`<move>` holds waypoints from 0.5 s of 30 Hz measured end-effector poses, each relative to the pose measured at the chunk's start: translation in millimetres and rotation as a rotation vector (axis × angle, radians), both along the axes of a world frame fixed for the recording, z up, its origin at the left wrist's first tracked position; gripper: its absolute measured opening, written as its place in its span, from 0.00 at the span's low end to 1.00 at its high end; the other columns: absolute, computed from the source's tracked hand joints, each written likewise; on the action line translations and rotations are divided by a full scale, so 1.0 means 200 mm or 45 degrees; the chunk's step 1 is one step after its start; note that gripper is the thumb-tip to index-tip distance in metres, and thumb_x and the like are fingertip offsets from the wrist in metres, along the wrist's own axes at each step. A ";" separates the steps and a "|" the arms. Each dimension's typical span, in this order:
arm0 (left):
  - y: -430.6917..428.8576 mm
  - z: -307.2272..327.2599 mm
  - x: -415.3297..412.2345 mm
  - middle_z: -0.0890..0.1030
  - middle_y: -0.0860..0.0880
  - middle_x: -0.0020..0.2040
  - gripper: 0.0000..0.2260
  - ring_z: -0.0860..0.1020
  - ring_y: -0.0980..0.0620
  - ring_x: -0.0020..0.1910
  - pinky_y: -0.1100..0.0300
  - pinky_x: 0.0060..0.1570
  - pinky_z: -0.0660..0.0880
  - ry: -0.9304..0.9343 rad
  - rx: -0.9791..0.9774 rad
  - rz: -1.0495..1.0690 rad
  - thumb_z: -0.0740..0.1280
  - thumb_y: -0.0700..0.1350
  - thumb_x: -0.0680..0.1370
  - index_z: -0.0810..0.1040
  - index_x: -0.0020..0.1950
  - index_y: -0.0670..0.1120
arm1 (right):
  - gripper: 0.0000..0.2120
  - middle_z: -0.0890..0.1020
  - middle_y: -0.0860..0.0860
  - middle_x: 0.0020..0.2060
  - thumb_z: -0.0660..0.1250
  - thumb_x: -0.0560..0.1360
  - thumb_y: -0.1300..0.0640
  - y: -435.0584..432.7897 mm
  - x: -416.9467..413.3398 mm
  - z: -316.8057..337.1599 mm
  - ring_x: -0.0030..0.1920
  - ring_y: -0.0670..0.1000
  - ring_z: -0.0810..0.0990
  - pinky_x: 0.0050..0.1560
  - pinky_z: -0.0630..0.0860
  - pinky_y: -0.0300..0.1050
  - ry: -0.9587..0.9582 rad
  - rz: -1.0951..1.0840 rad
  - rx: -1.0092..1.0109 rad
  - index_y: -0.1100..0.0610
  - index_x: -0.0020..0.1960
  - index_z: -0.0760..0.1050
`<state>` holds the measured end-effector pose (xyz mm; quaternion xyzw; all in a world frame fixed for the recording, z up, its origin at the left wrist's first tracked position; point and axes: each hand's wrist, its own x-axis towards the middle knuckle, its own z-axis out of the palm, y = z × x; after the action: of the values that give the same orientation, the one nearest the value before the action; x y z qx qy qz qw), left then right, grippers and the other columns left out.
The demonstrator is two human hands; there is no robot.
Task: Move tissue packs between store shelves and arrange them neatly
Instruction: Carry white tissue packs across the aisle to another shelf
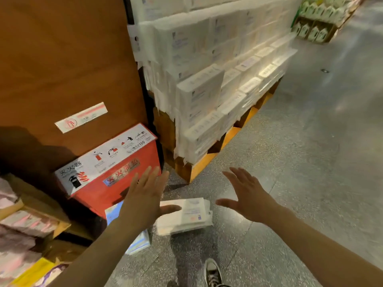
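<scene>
A white tissue pack (187, 216) lies on the grey floor below my hands. My left hand (145, 195) is open above its left end, fingers spread, with the thumb over the pack's edge; whether it touches is unclear. My right hand (246, 195) is open too, to the right of the pack and apart from it. A large stack of white tissue packs (207, 79) stands on an orange pallet (199, 164) ahead. A blue and white pack (138, 243) sits on the floor, partly hidden by my left arm.
A red fire-extinguisher box (116, 177) leans against a brown wall panel (62, 59) at the left. Shelves with pink packs (27, 222) are at the far left. Green and white goods (319, 19) stand at the back right. My shoe (212, 273) is on the speckled floor.
</scene>
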<state>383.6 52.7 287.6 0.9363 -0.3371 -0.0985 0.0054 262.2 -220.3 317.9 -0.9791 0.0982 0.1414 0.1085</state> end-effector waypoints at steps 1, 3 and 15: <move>-0.03 -0.12 0.07 0.78 0.39 0.68 0.47 0.76 0.36 0.68 0.35 0.61 0.73 0.017 0.002 0.007 0.43 0.79 0.72 0.76 0.70 0.45 | 0.65 0.50 0.51 0.83 0.29 0.55 0.13 -0.04 0.08 -0.13 0.82 0.56 0.46 0.79 0.54 0.62 0.020 -0.017 0.017 0.49 0.82 0.49; -0.07 -0.41 0.19 0.78 0.40 0.67 0.46 0.76 0.36 0.67 0.36 0.60 0.74 0.027 -0.002 0.044 0.44 0.79 0.72 0.74 0.71 0.46 | 0.65 0.52 0.52 0.82 0.28 0.55 0.14 -0.10 0.23 -0.45 0.82 0.56 0.48 0.79 0.55 0.61 0.026 -0.026 0.033 0.49 0.82 0.51; -0.26 -2.47 0.74 0.64 0.39 0.78 0.54 0.61 0.37 0.78 0.36 0.73 0.61 0.036 -0.026 0.227 0.41 0.82 0.67 0.60 0.81 0.45 | 0.53 0.57 0.54 0.81 0.44 0.65 0.22 -0.33 0.85 -2.53 0.81 0.57 0.54 0.78 0.59 0.60 0.127 -0.038 0.045 0.52 0.82 0.53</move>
<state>531.4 -0.1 -206.6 0.9610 -0.2533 -0.1073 0.0286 432.2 -286.2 -187.8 -0.9672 0.1154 0.1900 0.1228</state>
